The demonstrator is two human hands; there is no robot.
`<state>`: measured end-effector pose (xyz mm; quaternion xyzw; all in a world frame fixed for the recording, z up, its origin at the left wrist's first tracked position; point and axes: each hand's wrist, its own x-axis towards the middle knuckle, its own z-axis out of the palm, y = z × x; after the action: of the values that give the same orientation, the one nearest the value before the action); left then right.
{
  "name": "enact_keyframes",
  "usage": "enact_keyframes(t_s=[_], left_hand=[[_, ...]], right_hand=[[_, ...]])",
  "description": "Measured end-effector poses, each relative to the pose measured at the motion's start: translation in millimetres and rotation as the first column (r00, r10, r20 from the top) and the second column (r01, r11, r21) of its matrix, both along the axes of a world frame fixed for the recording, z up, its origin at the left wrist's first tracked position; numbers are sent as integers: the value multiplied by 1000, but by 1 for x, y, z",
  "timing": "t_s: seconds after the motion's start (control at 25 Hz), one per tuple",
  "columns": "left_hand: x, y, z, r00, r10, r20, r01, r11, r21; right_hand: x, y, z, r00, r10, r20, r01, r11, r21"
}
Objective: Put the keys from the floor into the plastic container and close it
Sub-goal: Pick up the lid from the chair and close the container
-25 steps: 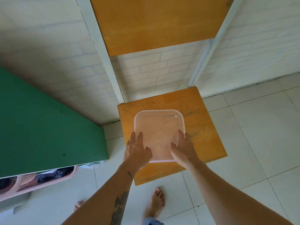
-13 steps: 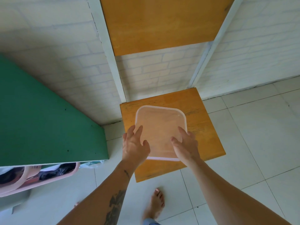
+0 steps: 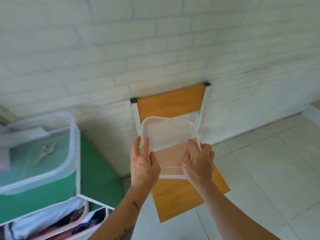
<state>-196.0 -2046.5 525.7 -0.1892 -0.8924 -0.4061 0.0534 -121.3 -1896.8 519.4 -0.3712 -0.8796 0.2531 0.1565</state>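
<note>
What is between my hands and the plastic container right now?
Nothing visible. The left hand and right hand each hold a side of the plastic container directly, lifted above the wooden chair. No keys are in view.

orange wooden chair seat [image 3: 174,198] (backed against the brick wall) stands on the pale tiled floor [image 3: 270,170].

Both hands, left [image 3: 144,166] and right [image 3: 199,163], hold the clear plastic container [image 3: 167,137] above the wooden chair [image 3: 174,196].
</note>
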Motion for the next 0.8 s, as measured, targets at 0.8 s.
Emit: enact_keyframes(t_s=[0.8], left_hand=[[-109, -293, 142, 979, 206, 5, -206, 978, 21]], right_hand=[[-138, -288, 135, 977, 210, 50, -215, 960, 180]])
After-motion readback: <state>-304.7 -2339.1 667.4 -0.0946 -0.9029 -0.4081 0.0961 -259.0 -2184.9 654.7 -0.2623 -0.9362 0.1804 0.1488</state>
